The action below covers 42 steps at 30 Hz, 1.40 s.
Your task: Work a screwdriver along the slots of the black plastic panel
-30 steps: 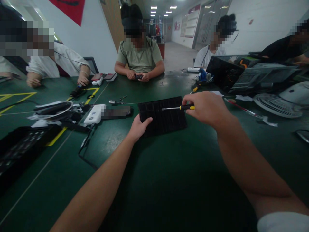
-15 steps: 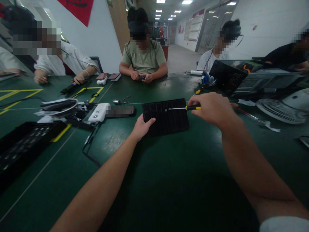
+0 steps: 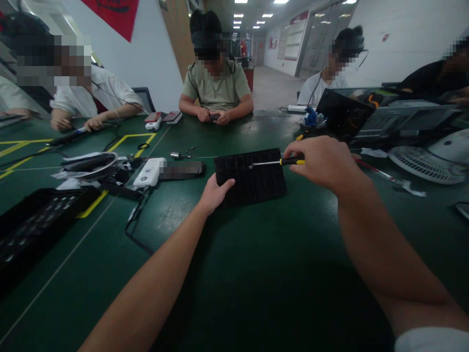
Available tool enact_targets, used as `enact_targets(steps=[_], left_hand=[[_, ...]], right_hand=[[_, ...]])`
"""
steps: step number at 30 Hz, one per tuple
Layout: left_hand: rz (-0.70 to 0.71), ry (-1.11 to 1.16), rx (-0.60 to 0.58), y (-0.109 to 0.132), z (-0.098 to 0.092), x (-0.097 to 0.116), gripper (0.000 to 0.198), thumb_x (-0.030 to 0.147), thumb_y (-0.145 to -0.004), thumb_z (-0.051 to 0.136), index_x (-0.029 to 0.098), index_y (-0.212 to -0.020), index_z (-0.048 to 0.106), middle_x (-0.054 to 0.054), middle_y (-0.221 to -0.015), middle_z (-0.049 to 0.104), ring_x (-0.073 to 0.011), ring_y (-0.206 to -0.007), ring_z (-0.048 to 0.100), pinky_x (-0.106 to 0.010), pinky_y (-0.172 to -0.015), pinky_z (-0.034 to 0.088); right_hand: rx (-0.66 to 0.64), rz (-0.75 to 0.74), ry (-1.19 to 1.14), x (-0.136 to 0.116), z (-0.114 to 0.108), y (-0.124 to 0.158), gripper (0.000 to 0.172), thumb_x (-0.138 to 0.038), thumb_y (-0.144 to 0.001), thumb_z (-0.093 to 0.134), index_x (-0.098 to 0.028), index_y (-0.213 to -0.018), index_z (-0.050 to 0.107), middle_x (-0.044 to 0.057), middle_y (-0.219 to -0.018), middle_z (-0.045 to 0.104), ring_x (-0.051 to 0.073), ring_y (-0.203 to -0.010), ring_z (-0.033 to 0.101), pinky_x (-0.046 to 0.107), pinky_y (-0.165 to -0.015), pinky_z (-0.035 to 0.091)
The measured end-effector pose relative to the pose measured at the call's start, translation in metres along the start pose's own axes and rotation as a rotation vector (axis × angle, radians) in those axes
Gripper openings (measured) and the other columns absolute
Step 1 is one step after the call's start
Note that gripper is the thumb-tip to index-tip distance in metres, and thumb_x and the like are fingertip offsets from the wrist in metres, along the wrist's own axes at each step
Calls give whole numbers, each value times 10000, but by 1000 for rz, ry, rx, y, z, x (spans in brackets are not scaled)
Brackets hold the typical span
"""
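My left hand [image 3: 217,193] grips the left edge of a flat black plastic panel [image 3: 264,185], with the thumb across its face. The panel is tilted up toward me above the green table. In my right hand [image 3: 322,160] is a screwdriver [image 3: 292,161] with a black and yellow handle, held nearly level. Its thin shaft points left across the panel. The tip is at a small round silver piece [image 3: 251,167] on the panel; whether they touch I cannot tell.
Left of the panel lie a dark phone [image 3: 183,170], a white device [image 3: 149,172], small metal parts [image 3: 176,155] and a long black tray [image 3: 44,220]. To the right are a white fan [image 3: 425,159] and a grey case [image 3: 406,122]. Co-workers sit around the green table [image 3: 256,274].
My hands, the panel and the screwdriver have hardly moved. At the far left, a co-worker's hands and the long dark object under them have shifted left.
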<state>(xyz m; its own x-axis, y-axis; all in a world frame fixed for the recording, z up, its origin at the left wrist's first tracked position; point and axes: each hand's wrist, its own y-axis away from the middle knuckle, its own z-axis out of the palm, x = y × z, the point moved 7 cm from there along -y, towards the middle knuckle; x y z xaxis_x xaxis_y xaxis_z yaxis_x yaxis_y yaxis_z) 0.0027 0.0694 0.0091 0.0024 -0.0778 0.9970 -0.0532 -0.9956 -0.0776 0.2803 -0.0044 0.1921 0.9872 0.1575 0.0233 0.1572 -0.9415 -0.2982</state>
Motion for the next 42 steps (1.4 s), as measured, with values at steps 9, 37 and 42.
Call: enact_targets(steps=[9,37,42], left_hand=[[20,-16,11,0,0,1,480,399,-777,926,194,-1178,759,-119,-1209,845,-364,-1221,784,-618,-1190,577],[-8,-8,23,0,-2,-2,538,420,-753,956,193,-1200,763,-119,-1228,845,-369,-1232,783,-622,-1204,566],[2,1,10,1,-1,0,524,409,-767,950,201,-1211,765,-121,-1246,845,-374,-1250,782,-618,-1200,572]], right_hand=[[65,-89,7,-2,1,-3,296,-228,-936,759,-339,-1180,884,72,-1179,868,369,-1078,772,437,-761,484],[22,-117,-56,1,8,-8,341,-188,-931,705,-321,-1182,895,85,-1179,864,355,-1091,763,441,-808,499],[13,-124,-41,0,8,-8,338,-196,-926,705,-308,-1182,896,92,-1182,864,348,-1085,758,442,-802,505]])
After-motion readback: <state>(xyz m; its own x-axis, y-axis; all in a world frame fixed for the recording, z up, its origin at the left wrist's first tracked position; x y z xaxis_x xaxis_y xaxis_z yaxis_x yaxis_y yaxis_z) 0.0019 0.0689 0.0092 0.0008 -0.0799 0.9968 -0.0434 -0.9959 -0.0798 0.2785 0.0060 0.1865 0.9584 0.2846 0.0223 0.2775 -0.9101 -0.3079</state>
